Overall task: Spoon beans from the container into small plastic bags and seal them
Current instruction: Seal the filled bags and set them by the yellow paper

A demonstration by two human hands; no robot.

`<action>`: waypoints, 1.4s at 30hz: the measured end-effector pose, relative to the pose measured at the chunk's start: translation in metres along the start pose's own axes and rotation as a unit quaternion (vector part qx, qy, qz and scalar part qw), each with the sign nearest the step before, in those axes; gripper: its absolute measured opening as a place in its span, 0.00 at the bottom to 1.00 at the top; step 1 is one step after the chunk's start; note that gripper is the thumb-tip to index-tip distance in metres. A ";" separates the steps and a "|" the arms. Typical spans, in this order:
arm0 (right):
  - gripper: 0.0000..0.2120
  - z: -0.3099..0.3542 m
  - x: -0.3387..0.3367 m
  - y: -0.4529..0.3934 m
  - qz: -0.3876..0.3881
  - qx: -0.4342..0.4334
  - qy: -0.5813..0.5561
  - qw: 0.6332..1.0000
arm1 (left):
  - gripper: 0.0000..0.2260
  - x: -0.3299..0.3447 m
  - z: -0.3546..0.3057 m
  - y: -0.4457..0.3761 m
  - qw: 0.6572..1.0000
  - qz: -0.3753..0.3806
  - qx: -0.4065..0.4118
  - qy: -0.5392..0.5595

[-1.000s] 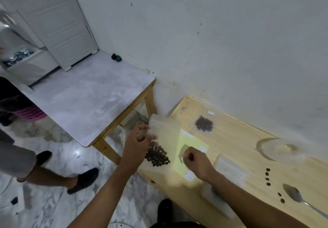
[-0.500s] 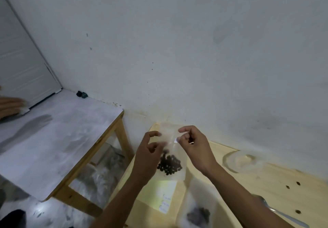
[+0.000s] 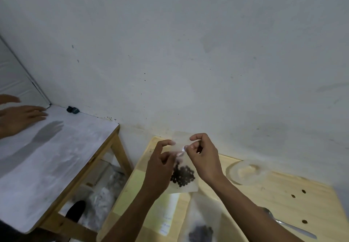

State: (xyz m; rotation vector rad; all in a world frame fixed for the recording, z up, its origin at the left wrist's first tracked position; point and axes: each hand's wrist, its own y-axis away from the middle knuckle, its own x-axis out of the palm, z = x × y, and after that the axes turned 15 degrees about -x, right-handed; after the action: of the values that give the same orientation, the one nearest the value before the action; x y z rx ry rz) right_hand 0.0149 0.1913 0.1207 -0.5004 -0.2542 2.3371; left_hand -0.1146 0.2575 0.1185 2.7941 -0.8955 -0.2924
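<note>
Both hands pinch top of small clear plastic bag [image 3: 186, 185] w/ dark beans [image 3: 182, 175], held above pale wooden surface [image 3: 264, 194]: left hand [image 3: 160, 168] at left edge, right hand [image 3: 203, 158] at right. Metal spoon [image 3: 289, 224] lies on surface, right of bag.

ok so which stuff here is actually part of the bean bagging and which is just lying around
Part of the job:
- held bag of beans, pinched by left hand and right hand
- second bag of beans
- spoon
- clear container
- spilled beans

Just lying about:
- yellow paper sheet
- small dark object
- another person's hand
</note>
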 end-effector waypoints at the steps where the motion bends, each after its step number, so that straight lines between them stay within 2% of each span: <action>1: 0.11 0.000 0.000 0.000 -0.002 -0.001 0.005 1.000 | 0.10 0.001 0.000 -0.001 1.000 0.003 0.003 -0.001; 3: 0.16 -0.001 0.002 0.000 -0.019 -0.003 0.031 0.999 | 0.09 0.001 0.001 -0.002 1.000 0.003 0.009 0.000; 5: 0.27 -0.003 0.003 -0.001 -0.044 0.005 0.074 0.996 | 0.09 0.001 0.002 -0.004 1.000 -0.009 0.005 0.011; 7: 0.38 -0.004 0.002 -0.003 -0.042 0.055 0.048 0.996 | 0.09 -0.001 0.001 -0.008 0.999 -0.015 -0.012 0.031; 8: 0.39 -0.003 0.001 -0.003 -0.032 0.087 0.006 0.996 | 0.08 -0.002 0.001 -0.010 0.999 -0.013 -0.025 0.036; 10: 0.33 -0.005 -0.002 -0.002 -0.009 0.122 -0.068 0.990 | 0.06 -0.002 0.002 -0.014 0.998 -0.006 -0.057 0.034; 13: 0.23 -0.011 0.001 0.003 -0.007 0.126 -0.092 0.988 | 0.04 0.001 0.004 -0.019 0.995 -0.025 -0.094 0.023; 17: 0.17 -0.022 0.002 0.005 -0.006 0.145 -0.080 0.986 | 0.02 0.008 0.015 -0.028 0.993 -0.059 -0.098 -0.009; 20: 0.15 -0.033 0.001 0.006 -0.001 0.150 -0.075 0.986 | 0.05 0.012 0.025 -0.036 0.992 -0.065 -0.102 -0.030; 24: 0.18 -0.048 -0.003 0.015 0.025 0.197 -0.101 0.975 | 0.05 0.014 0.042 -0.051 0.991 -0.046 -0.122 -0.040; 28: 0.20 -0.067 -0.004 0.038 0.133 0.268 -0.131 0.945 | 0.04 0.010 0.057 -0.075 0.984 -0.042 -0.167 -0.032; 30: 0.19 -0.080 0.000 0.046 0.156 0.289 -0.119 0.937 | 0.03 0.009 0.064 -0.087 0.979 -0.037 -0.201 -0.023; 34: 0.23 -0.104 0.010 0.043 0.082 0.331 -0.111 0.934 | 0.12 0.005 0.086 -0.104 0.960 0.014 -0.254 -0.117; 37: 0.28 -0.122 0.019 0.033 0.058 0.340 -0.081 0.935 | 0.15 0.002 0.104 -0.110 0.944 0.060 -0.255 -0.199; 42: 0.32 -0.145 0.047 0.017 0.067 0.350 -0.042 0.933 | 0.20 -0.001 0.115 -0.127 0.944 0.016 -0.222 -0.245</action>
State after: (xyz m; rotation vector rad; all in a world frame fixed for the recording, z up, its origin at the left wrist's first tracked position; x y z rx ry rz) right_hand 0.0341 0.2170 -0.0293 -0.0602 0.5800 2.3770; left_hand -0.0733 0.3452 -0.0226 2.3123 -0.8332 -1.0735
